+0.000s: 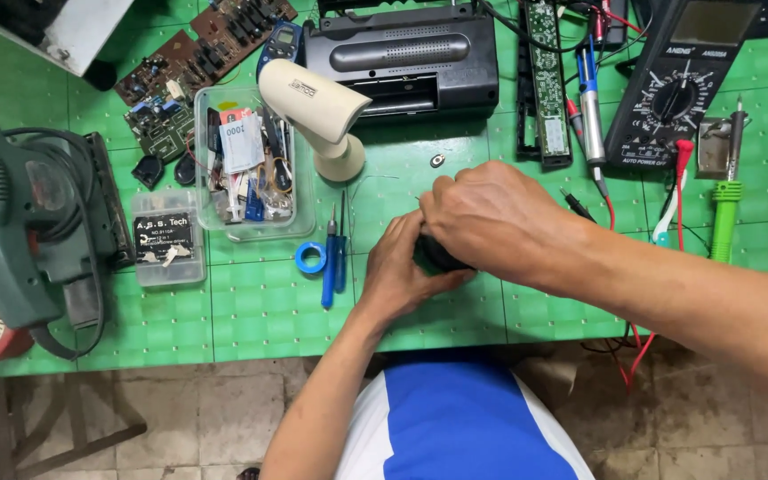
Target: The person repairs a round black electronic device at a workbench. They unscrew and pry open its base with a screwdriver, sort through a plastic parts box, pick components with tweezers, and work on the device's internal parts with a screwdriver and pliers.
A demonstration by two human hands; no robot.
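1. Green gridded matting (260, 311) covers the bench, and below its front edge I see worn floor tiles (197, 418) and the blue and white shirt (455, 427) of the person wearing the camera.
2. Just right of the frame's centre, the left hand (402, 271) cups a small black object (437, 256) from below, fingers curled shut around it. I judge this steadies the piece against the mat.
3. The right hand (491, 218) lies over the top of the same object, fingers bent down and closed onto it, so both hands are clamped on it. Most of the object is hidden, and I cannot tell what it is.
4. Close at the left of the hands lie a blue screwdriver (329, 267) and a blue ring of tape (310, 258), placed within easy reach, I would say.
5. Further left stand a clear box of odds and ends (246, 164) and a small lidded parts box (169, 238), with a cream lamp-like head on a stand (322, 111) beside them.
6. Along the top of the frame are bare circuit boards (197, 53), a black radio casing (402, 58) and a multimeter (677, 84) with red leads trailing down.
7. At the right edge a green-handled soldering iron (726, 204) rests; at the far left sits a green power tool (20, 222).
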